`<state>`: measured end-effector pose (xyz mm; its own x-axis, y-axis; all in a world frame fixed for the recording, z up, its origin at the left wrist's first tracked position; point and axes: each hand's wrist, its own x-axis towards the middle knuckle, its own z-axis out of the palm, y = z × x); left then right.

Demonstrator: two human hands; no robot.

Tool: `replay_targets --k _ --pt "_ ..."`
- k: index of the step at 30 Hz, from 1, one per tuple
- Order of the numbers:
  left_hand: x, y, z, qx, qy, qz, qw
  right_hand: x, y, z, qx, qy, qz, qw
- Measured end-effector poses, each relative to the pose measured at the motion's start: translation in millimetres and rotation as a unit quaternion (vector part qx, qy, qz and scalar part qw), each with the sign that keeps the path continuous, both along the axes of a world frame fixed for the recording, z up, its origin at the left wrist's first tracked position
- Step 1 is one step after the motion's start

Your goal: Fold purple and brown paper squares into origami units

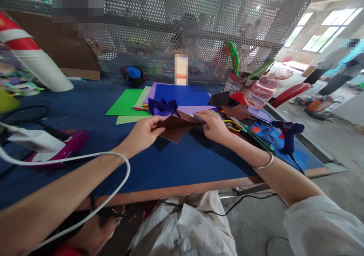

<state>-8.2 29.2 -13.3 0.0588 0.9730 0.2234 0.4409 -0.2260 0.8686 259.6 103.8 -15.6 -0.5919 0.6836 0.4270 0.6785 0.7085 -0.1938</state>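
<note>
Between both hands, just above the blue tabletop, is a folded sheet of brown paper [176, 130]. My left hand [146, 131] pinches its left corner between thumb and fingers. The right side is gripped by my right hand [213, 125], whose fingers are closed at the paper's edge. Creases run across the sheet, and part of it stands up in a flap. Right behind it sits a folded purple paper piece [162, 107] with several points. Beyond that lie a dark blue sheet [182, 94], lilac paper, and green sheets [122, 103].
On the right are yellow-handled scissors [233, 126], a green-edged cutter [253, 134], a glue gun [288, 132], folded black paper [220, 98] and a pink bottle [258, 91]. A magenta power strip [74, 142] stands left. A white cable [127, 168] loops over my left forearm. Perforated metal mesh [159, 28] rises behind.
</note>
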Motion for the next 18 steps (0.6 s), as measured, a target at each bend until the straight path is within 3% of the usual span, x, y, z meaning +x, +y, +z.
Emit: replay_targets --k 6,9,14,18 --pt "3.6 -3.5 3.5 0.018 0.008 0.011 1.0 -8.6 -33.3 17.1 0.08 0.154 0.092 0.98" --pt "5.7 -5.6 4.3 0.028 0.019 0.015 0.999 -12.5 -47.6 17.6 0.1 0.144 0.146 0.974" --pt "9.2 -10.5 8.7 0.055 0.053 0.024 0.997 -17.4 -52.5 9.7 0.141 0.091 0.152 0.974" --pt "12.4 -16.9 13.4 0.065 0.071 0.029 0.995 -17.9 -49.2 7.8 0.221 0.058 0.176 0.958"
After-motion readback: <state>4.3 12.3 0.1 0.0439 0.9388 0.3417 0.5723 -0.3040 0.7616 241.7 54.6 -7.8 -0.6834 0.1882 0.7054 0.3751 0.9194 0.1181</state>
